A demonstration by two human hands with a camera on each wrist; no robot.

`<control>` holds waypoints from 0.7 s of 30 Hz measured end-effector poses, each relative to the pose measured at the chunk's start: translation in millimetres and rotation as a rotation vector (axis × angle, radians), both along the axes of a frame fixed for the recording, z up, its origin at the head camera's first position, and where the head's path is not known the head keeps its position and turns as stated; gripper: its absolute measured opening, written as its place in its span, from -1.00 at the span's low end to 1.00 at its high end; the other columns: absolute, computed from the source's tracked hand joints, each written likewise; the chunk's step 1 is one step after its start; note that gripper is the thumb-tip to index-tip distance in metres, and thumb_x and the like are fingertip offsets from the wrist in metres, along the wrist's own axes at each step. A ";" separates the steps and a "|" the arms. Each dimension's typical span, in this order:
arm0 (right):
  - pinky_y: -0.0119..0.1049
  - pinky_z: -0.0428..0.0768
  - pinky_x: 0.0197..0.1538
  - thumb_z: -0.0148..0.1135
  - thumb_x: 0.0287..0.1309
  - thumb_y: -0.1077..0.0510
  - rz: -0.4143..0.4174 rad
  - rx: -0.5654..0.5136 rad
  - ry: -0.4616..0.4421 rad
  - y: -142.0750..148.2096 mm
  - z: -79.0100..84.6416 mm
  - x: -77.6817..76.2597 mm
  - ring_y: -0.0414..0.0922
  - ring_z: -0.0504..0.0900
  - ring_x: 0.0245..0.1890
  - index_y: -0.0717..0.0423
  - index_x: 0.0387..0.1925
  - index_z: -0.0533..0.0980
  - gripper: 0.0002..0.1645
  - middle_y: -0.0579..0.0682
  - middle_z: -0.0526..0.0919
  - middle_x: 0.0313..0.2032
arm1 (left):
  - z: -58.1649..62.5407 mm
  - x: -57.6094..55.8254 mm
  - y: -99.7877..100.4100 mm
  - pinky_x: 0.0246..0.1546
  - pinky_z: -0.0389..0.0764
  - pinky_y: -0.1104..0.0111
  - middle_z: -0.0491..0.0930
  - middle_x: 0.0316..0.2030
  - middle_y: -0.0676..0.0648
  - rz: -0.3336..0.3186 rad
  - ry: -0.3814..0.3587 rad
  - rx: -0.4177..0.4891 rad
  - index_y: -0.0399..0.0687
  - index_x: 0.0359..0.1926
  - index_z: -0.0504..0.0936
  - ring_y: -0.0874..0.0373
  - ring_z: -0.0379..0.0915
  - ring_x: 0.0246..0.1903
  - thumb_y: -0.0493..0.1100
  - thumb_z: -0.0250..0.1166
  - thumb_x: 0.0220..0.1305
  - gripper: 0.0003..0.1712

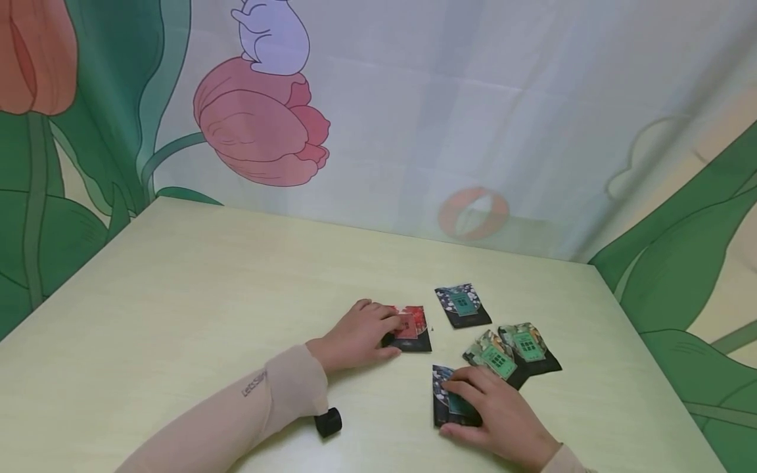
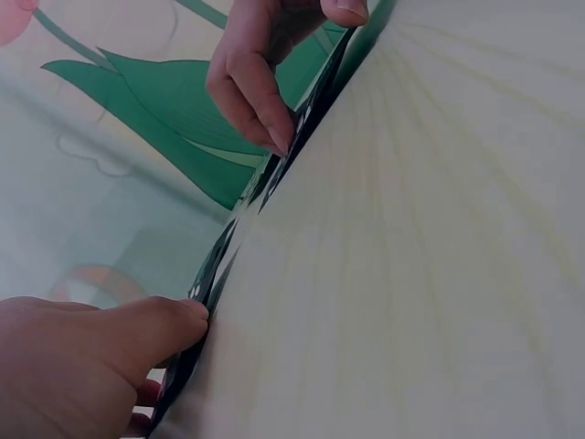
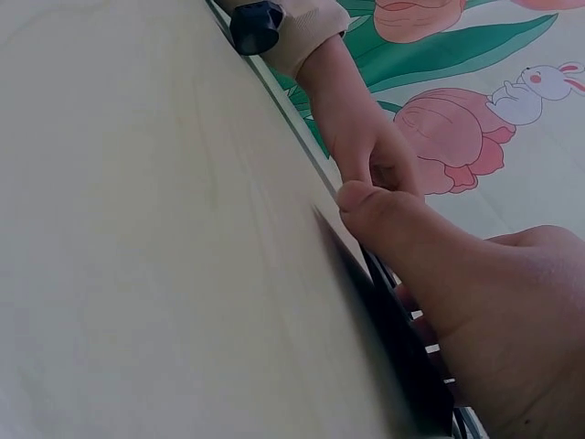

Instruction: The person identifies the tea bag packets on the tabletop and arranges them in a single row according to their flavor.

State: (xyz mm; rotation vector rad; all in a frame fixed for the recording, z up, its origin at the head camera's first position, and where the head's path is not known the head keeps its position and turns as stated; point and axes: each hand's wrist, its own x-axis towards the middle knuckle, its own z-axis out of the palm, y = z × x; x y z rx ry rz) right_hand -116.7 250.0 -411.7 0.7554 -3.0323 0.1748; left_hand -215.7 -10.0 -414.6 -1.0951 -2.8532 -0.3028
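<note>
Fingers of the left hand [image 1: 367, 334] lie over the left side of a flat sachet [image 1: 416, 328] with a red floral top and black bottom; the thumb is at its lower left corner. Closer to me, the right hand [image 1: 493, 414] holds a dark blue patterned sachet [image 1: 440, 394], its fingers bent over the front and its thumb by the lower edge. That hand covers the sachet's right part. In the right wrist view, the thumb [image 3: 393, 215] is beside the sachet's dark edge [image 3: 393, 338]. The left wrist view shows both hands along the sachets' edges.
Two green-labelled sachets [image 1: 529, 345] overlap right of the hands. Behind them, a dark floral sachet [image 1: 463, 305] with a teal label lies alone. A small black device [image 1: 328, 422] is at the left cuff. A printed curtain [image 1: 414, 131] hangs behind the pale table [image 1: 236, 263].
</note>
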 end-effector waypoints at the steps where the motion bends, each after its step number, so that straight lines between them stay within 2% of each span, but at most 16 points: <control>1: -0.13 0.58 0.12 -0.09 -0.07 -0.68 -0.002 -0.001 -0.003 -0.2 0.1 0.1 -0.21 0.48 0.06 -0.25 0.05 0.57 -0.13 -0.22 0.54 0.03 | 0.3 0.6 -1.2 0.36 0.26 0.08 0.50 0.20 -0.01 -0.003 0.003 -0.001 0.09 0.10 0.54 0.06 0.38 0.22 0.24 0.22 0.24 -0.49; 10: -0.10 0.57 0.13 -0.09 -0.08 -0.69 -0.016 -0.010 -0.040 -2.7 2.4 1.3 -0.17 0.47 0.07 -0.21 0.04 0.58 -0.10 -0.19 0.54 0.04 | 0.2 5.5 -10.7 0.33 0.29 0.13 0.52 0.16 -0.02 -0.043 0.050 -0.027 0.06 0.09 0.54 0.06 0.41 0.18 0.24 0.20 0.26 -0.48; 21: -0.09 0.57 0.13 -0.12 -0.07 -0.69 -0.011 -0.009 -0.024 -3.2 2.2 1.0 -0.18 0.47 0.07 -0.21 0.04 0.58 -0.10 -0.19 0.54 0.04 | 0.5 14.9 -23.9 0.32 0.30 0.16 0.54 0.12 -0.01 -0.058 0.049 0.002 0.07 0.02 0.55 0.07 0.41 0.16 0.19 0.22 0.25 -0.57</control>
